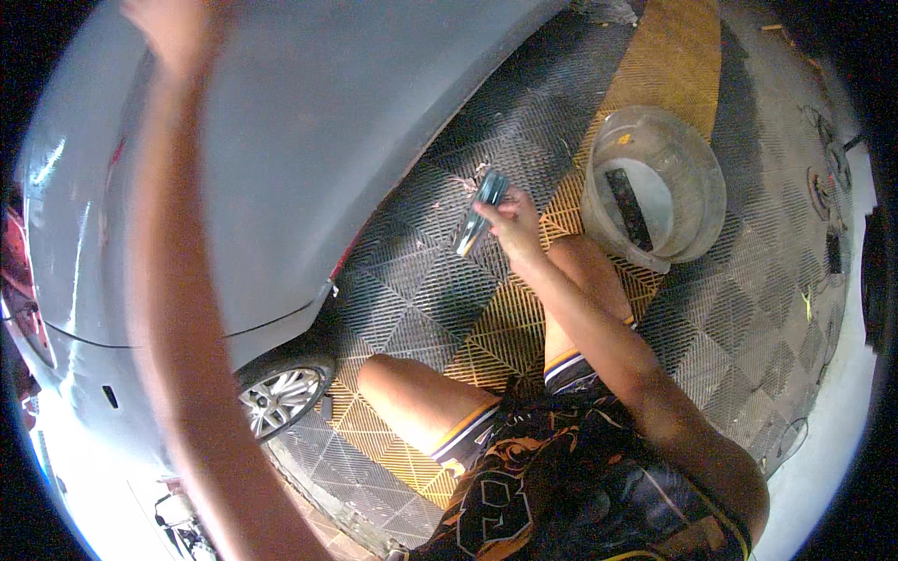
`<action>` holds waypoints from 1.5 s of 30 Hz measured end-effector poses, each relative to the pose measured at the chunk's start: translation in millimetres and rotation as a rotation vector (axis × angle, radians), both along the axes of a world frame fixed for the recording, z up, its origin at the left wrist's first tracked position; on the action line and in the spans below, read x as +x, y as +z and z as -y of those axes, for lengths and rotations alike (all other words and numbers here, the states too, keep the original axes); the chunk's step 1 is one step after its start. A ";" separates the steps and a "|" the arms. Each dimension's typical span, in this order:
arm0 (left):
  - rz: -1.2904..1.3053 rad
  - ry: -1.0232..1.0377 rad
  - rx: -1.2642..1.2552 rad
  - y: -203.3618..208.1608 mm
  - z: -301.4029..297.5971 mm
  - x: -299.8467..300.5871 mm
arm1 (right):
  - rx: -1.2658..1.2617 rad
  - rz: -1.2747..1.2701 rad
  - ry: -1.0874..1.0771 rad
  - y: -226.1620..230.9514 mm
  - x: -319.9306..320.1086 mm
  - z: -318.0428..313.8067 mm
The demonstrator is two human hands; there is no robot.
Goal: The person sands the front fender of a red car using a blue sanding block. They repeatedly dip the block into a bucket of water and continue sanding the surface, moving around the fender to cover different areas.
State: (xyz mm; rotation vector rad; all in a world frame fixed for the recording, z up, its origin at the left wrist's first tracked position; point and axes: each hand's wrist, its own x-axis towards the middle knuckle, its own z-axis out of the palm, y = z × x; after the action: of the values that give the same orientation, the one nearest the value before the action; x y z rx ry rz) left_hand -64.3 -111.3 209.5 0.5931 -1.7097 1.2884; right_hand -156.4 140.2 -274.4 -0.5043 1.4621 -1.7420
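Observation:
My left arm stretches up along the grey car body (pixel 309 122). The left hand (pixel 182 28) is at the panel's far left; its fingers are cut off by the frame's upper edge and blurred, so whether it touches the panel is unclear. My right hand (pixel 510 220) is closed round a glossy teal oblong block (pixel 482 215), held tilted above the tiled floor, between the car's lower edge and a bucket. The exact kind of block does not show.
Right of my right hand stands a translucent round bucket (pixel 706 210) with cloudy liquid and a long black bar (pixel 627 208) leaning inside. A car wheel (pixel 281 397) is at lower left. Black, grey and yellow grid tiles (pixel 412 337) cover the floor; my bent knees are in front.

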 end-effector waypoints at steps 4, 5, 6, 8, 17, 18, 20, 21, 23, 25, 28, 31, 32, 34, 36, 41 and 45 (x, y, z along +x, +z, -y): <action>0.372 -0.303 1.115 -316.6 -183.5 1.7 | -0.016 0.136 0.052 44.6 -49.6 -28.0; 0.287 -0.344 1.250 -350.4 -216.8 4.5 | -0.020 0.167 0.080 50.9 -48.4 -29.7; 0.292 -0.248 1.408 -380.4 -244.4 9.7 | -0.015 0.192 0.112 49.1 -50.0 -32.4; 0.211 -0.194 1.568 -401.6 -278.2 -0.8 | 0.074 0.080 0.051 16.1 -55.2 -39.2; 0.396 0.201 0.989 -427.6 -287.1 -14.3 | 0.123 0.268 0.185 -10.9 -31.9 -56.5; 0.390 0.202 0.990 -428.4 -283.1 -9.1 | 0.143 0.375 0.233 2.1 -35.4 -59.9; 0.319 0.231 1.189 -429.6 -280.0 -1.3 | 0.101 0.340 0.469 41.8 -65.3 -64.7; 0.332 0.249 1.223 -431.1 -277.1 -4.8 | 0.254 -0.002 0.531 24.4 -93.1 -61.4; 0.326 0.291 1.390 -438.9 -273.0 15.7 | 0.120 -0.293 0.259 20.7 -114.3 -72.3; 0.178 0.276 1.553 -448.6 -274.3 43.8 | 0.092 -0.589 0.037 21.3 -151.2 -88.0; -0.005 0.274 1.768 -468.4 -285.7 86.4 | 0.077 -0.422 0.051 12.6 -199.1 -120.8; -0.143 0.123 1.901 -482.3 -295.9 115.6 | 0.209 -0.715 -0.055 17.7 -216.8 -164.9; -0.205 0.075 1.910 -477.6 -299.5 110.7 | 0.201 -0.621 -0.067 17.4 -218.7 -178.6; -0.319 -0.021 1.921 -465.1 -301.7 90.2 | 0.178 -0.595 -0.108 18.6 -214.0 -199.3; -0.418 -0.168 1.804 -452.9 -299.5 72.0 | 0.181 -0.579 -0.142 23.1 -201.2 -206.9; -0.561 -0.532 1.827 -390.7 -294.1 -16.8 | 0.060 -0.470 -0.127 43.7 -171.5 -206.6; -0.650 -0.829 1.907 -379.3 -289.9 -52.7 | 0.138 -0.731 -0.176 47.1 -180.7 -206.7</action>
State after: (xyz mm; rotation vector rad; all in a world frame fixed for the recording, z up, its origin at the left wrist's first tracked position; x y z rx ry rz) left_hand -117.0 178.6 -169.9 0.9211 -1.7529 -1.2966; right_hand -337.0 346.9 -227.3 -1.0354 2.1656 -1.6460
